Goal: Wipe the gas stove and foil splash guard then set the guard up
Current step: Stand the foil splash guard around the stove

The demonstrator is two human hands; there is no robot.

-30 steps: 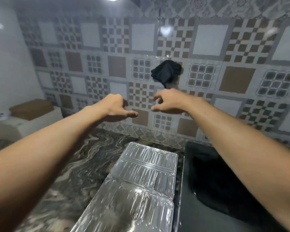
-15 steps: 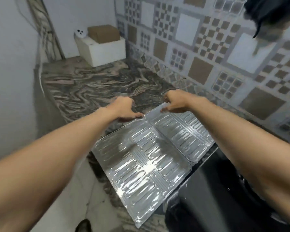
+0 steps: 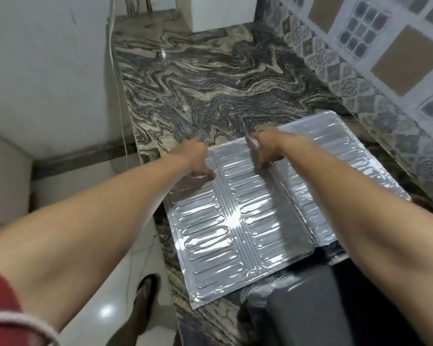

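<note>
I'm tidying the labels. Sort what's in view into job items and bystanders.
Job: foil splash guard, lying flat on the counter; left hand and right hand at its far edge; dark gas stove.

Bystanders: white box, wall cord, sandal.

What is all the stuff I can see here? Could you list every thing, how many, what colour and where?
Embossed silver foil splash guard: one, shiny silver, folded panels lying flat on the counter, one end resting on the stove.
Swirled marble countertop: one, grey, black and cream, running along the tiled wall.
Black gas stove: one, dark grey-black, bottom right, only partly seen.
Patterned wall tiles: many, white, brown and grey, on the right.
White box: one, at the counter's far end.
Thin white cable: one, down the plain wall on the left.
Dark sandal: one, on the glossy white floor.
Left hand: one, on the guard's far edge.
Right hand: one, on the same edge, beside it.
Red sleeve: one, bottom left.
</note>
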